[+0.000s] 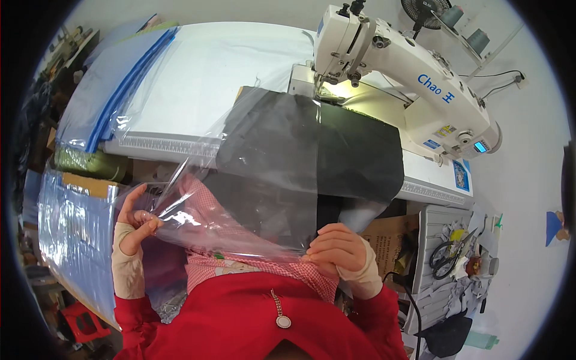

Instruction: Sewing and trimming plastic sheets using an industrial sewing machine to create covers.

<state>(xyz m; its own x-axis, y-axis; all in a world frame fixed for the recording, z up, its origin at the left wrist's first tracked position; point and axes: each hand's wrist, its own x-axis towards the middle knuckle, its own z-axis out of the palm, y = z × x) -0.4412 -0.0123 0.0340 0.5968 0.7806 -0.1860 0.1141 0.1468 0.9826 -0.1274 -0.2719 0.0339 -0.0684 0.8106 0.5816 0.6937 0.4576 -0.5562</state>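
Observation:
A clear plastic sheet [264, 174] is stretched in front of me, over a dark grey fabric piece [348, 153] that lies on the sewing table. My left hand [135, 219] pinches the sheet's left corner, fingers closed on it. My right hand [339, 249] grips the sheet's lower right edge near my chest. The fabric runs up under the needle area of a white sewing machine [396, 66]. Both wrists wear beige sleeves under red cuffs.
A white table [204, 72] carries a stack of blue and clear sheets [114, 90] at the left. More plastic-wrapped material [72, 234] lies at lower left. Scissors [447, 255] and small clutter sit on a side tray at the right. A fan [423, 12] stands behind.

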